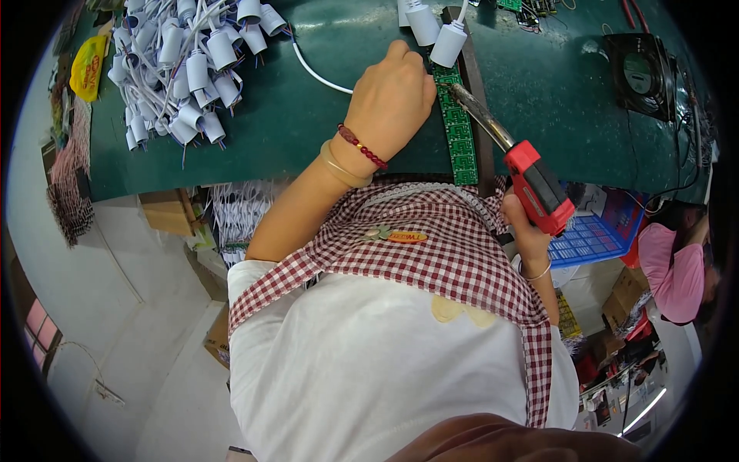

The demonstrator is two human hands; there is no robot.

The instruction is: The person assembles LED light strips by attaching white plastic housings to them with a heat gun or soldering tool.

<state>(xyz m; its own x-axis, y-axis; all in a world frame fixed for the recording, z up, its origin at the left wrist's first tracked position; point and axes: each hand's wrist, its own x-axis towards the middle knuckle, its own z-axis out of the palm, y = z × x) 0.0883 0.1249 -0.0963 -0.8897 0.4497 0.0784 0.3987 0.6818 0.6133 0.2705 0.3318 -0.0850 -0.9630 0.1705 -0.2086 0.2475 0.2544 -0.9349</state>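
My left hand (392,100) is closed in a pinch beside the upper part of a green circuit board strip (462,146). A white cable (319,79) runs from the pile of white sockets into this hand; its end is hidden by the fingers. My right hand (527,231) is wrapped round the handle of a red and black soldering gun (539,189). Its metal tip points up-left at the board, close to my left fingers; whether it touches cannot be told. Two white cylindrical sockets, one of them a socket with a cable (449,45), lie at the strip's far end.
A dark bar (481,135) runs along the strip's right side. White sockets with cables (185,73) are heaped at the far left, near a yellow bag (88,68). A black fan (639,75) stands at right on the green table (554,100). Below is a blue crate (589,239); a pink-sleeved person sits right.
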